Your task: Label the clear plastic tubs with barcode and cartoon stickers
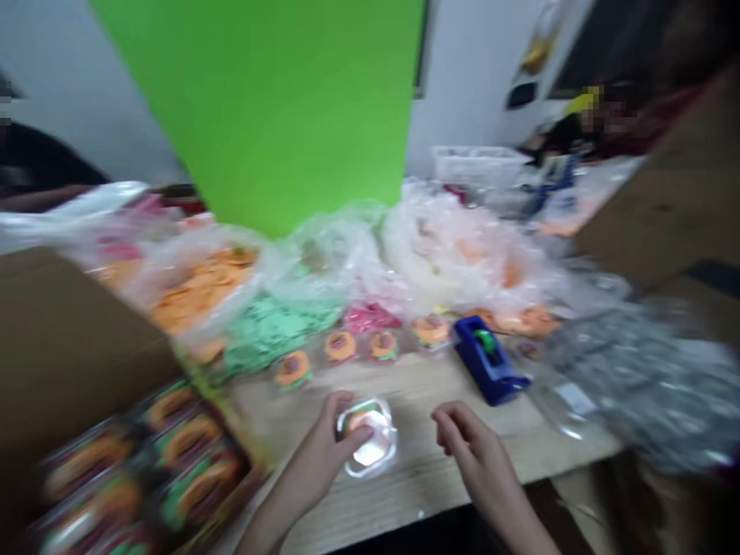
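Observation:
My left hand grips a small clear plastic container with something orange inside, resting on the wooden table. My right hand hovers just right of the container, fingers curled, holding nothing I can see. The whole picture is blurred by motion. Several small orange and green flower-like pieces lie in a row beyond the hands. A blue tape dispenser sits to the right of them.
Clear bags of orange, green and pink pieces lie along the back. A cardboard box at left holds packed containers. A pile of clear plastic packs lies right. A green board stands behind. People sit far off.

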Demonstrator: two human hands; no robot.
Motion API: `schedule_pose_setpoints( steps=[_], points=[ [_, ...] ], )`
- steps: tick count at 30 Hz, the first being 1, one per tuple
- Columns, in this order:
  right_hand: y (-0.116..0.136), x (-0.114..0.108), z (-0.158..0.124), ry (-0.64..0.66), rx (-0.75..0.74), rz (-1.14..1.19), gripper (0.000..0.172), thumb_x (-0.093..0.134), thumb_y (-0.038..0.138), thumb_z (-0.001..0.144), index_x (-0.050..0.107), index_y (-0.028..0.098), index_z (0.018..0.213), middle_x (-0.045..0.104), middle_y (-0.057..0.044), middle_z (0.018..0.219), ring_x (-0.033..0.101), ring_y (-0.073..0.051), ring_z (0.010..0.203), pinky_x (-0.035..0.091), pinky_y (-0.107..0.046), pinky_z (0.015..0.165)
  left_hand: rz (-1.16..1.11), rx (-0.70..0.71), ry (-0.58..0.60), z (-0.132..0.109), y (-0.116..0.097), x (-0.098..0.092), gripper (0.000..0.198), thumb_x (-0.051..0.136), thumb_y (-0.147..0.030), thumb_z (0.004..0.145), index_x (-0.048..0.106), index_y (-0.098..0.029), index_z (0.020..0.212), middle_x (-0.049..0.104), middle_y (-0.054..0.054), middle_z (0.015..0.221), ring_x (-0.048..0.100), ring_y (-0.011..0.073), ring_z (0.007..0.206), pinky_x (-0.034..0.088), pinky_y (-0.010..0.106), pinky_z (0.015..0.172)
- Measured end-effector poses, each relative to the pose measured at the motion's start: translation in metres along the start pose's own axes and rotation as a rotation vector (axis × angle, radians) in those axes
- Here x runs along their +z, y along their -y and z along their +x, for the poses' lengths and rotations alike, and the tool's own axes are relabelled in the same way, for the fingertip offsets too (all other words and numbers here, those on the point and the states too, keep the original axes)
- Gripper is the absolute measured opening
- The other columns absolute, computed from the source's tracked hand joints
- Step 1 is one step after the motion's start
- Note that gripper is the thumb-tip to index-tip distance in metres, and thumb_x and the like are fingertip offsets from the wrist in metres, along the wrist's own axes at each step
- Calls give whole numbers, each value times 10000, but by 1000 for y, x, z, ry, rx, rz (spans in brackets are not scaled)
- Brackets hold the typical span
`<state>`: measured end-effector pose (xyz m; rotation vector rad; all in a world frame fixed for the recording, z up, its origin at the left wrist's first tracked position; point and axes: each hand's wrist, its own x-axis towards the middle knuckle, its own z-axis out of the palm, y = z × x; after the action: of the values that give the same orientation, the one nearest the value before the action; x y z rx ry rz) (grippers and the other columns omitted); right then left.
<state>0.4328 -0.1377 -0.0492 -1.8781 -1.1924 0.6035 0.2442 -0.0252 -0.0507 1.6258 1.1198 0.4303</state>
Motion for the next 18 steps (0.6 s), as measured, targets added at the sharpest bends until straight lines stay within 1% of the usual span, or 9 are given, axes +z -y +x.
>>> schedule_pose_setpoints(
  steps=[2,5,7,8,10,11,14,16,18],
  points=[
    [-8,-20,-1,-94,32,-82,321,367,380,921,554,175,761,545,12,618,560,-119,588,450,-197,550,68,65,-26,31,9,17,387,572,-430,774,517,-155,1041,657,82,898,639,253,828,493,379,762],
    [-31,-72,-8,-265,91,-232,300,397,373,908,573,172,771,582,0,644,581,-132,620,459,-211,584,170,160,-100,63,19,27,450,584,-470,715,539,-149,1027,573,149,1092,524,344,1072,371,512,941],
    [-54,-118,-16,-392,132,-344,287,417,378,895,589,163,815,615,-28,697,592,-157,658,467,-248,623,271,242,-184,74,25,24,476,568,-466,706,546,-157,1067,519,154,1185,426,361,1184,282,540,1014],
    [-67,-142,-19,-452,158,-403,275,418,363,894,594,154,862,631,-48,735,596,-171,670,468,-271,632,323,288,-212,76,28,21,470,553,-461,713,550,-166,1079,522,146,1190,422,355,1192,278,539,1022],
    [-95,-188,-20,-539,189,-524,251,432,289,881,600,129,977,651,-104,880,611,-216,770,466,-331,692,398,367,-245,75,31,14,429,519,-458,742,565,-189,1073,565,122,1147,472,332,1152,336,520,1000],
    [-108,-209,-18,-540,190,-585,235,443,243,869,616,126,977,646,-125,948,607,-240,845,458,-362,733,407,386,-248,73,31,12,409,507,-461,754,570,-199,1062,580,111,1133,496,318,1129,378,499,975],
    [-139,-251,-5,-363,133,-692,153,523,221,858,635,146,931,639,-82,981,595,-199,907,456,-383,812,351,292,-218,63,27,4,402,493,-488,778,564,-212,1062,573,91,1166,539,290,1080,504,409,831],
    [-152,-263,6,-229,84,-716,139,546,269,869,623,157,903,634,-50,974,593,-155,885,471,-363,816,314,180,-201,57,24,0,425,499,-521,766,568,-212,1048,562,92,1185,576,286,1016,546,359,689],
    [-159,-267,14,-143,44,-719,159,526,299,888,615,169,874,627,-37,959,592,-138,871,485,-331,795,285,118,-190,54,23,-5,430,515,-536,748,581,-213,1025,571,90,1178,600,282,972,549,327,607]
  ],
)
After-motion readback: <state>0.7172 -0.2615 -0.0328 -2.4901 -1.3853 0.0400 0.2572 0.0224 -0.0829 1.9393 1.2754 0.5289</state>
